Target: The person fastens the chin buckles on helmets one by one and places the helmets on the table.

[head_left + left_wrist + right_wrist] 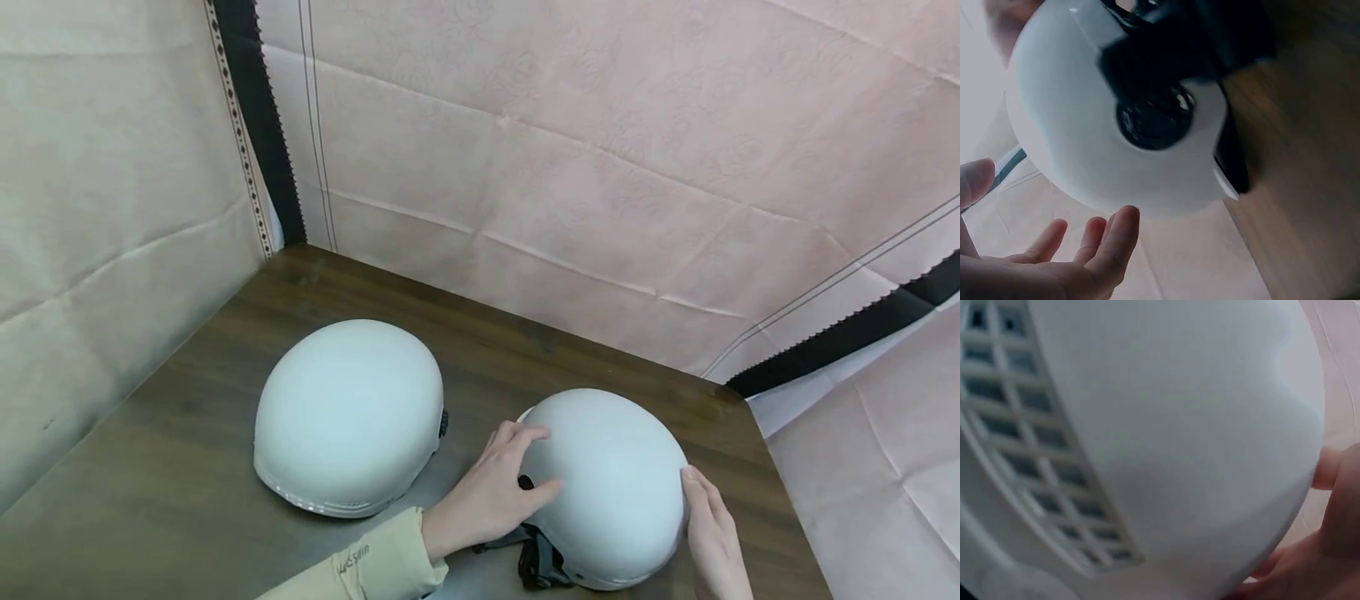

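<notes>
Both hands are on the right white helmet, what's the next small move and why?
Probably lift it straight up a little. The left hand and right hand already flank the smooth white domed helmet on the right, whose black strap trails on the dark wooden table.

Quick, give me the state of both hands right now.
Left hand: open, spread fingers resting on the near helmet.
Right hand: open, straight fingers pressed against that helmet's other side.
</notes>
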Tool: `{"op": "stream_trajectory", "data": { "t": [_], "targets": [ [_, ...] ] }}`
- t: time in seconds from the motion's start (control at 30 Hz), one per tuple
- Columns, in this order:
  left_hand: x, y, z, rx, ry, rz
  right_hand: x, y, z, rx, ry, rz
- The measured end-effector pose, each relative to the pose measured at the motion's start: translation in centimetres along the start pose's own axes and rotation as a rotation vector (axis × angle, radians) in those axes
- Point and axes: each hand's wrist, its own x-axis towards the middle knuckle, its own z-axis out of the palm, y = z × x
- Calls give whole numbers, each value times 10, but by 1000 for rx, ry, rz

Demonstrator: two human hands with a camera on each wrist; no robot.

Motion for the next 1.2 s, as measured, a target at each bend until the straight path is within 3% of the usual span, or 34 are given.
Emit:
{"op": "stream_trajectory", "data": {
  "t": [0.3,0.57,0.83,1.0,1.2],
  "targets": [
    [2,-1,1,-25,-48,18,3,12,0,4,31,-8],
    [2,-5,3,-34,-49,-3,4,14,-1,-2,-35,7],
    [6,-8,9,-16,-21,-45,7,11,2,9,-95,-35],
    [11,-7,14,19,-1,-48,7,13,3,56,-118,-33],
    [14,-7,16,34,21,-68,9,15,2,36,-127,-11]
  ]
}}
